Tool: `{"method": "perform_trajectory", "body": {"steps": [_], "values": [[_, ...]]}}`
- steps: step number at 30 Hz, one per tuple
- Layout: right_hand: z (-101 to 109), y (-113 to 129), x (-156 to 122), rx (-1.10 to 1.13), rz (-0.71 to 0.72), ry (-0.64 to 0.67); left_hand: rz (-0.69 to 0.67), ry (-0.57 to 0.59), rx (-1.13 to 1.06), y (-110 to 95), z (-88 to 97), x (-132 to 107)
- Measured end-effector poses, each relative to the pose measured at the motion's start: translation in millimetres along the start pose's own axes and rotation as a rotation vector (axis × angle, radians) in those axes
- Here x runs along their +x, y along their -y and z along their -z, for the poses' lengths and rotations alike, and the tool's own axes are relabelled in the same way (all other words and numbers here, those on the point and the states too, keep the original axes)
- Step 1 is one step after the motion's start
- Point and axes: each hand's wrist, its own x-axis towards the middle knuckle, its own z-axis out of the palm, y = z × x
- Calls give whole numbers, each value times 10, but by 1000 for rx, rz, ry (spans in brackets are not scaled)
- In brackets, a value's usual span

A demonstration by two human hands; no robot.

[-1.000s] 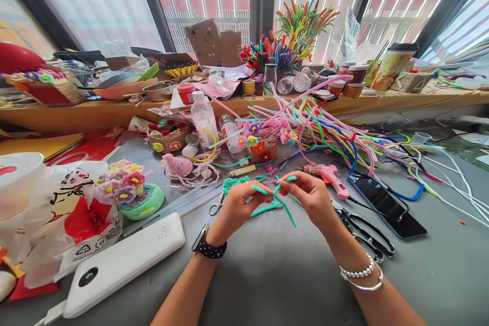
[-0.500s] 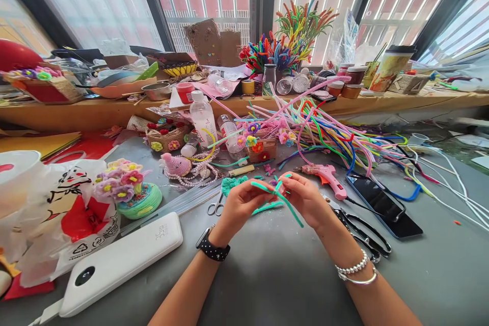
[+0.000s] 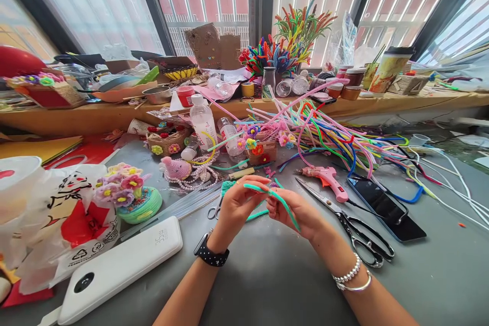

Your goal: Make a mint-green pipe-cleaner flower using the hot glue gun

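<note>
Both hands meet over the grey table, pinching turquoise pipe cleaners that cross between the fingertips. My left hand is closed on one side of the crossing, where one end lies along its fingers. My right hand grips the other side, with a strand bending down over its fingers. Another turquoise pipe cleaner lies on the table just below the hands. Behind my left hand sits a turquoise bundle, partly hidden, beside small scissors.
Right of my hands lie large black-handled scissors, a pink glue gun and a phone. A white power bank and a crocheted flower pot stand left. Loose pipe cleaners spread behind.
The crossing has turned, and the strand's free end now curves down against my right hand. My right hand has rotated and moved slightly left and down, uncovering the large scissors' blades.
</note>
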Motion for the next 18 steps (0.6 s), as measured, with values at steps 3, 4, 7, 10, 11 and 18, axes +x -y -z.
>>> {"method": "perform_trajectory", "body": {"steps": [3, 4, 7, 10, 11, 18], "values": [[-8, 18, -25, -66, 4, -7, 66, 22, 23, 1, 1, -9], [-16, 32, -36, -100, 0, -23, 86, 23, 33, 3, 0, -12], [-45, 98, -59, -199, 9, -107, 129, 34, 19, 9, -8, -15], [-53, 170, -69, -338, 94, -208, 155, 57, -30, 10, -20, -13], [-51, 188, -72, -403, 136, -242, 165, 57, -42, 12, -24, -11], [-63, 221, -119, -743, 336, -171, 278, -26, -54, 41, -39, 5]]}}
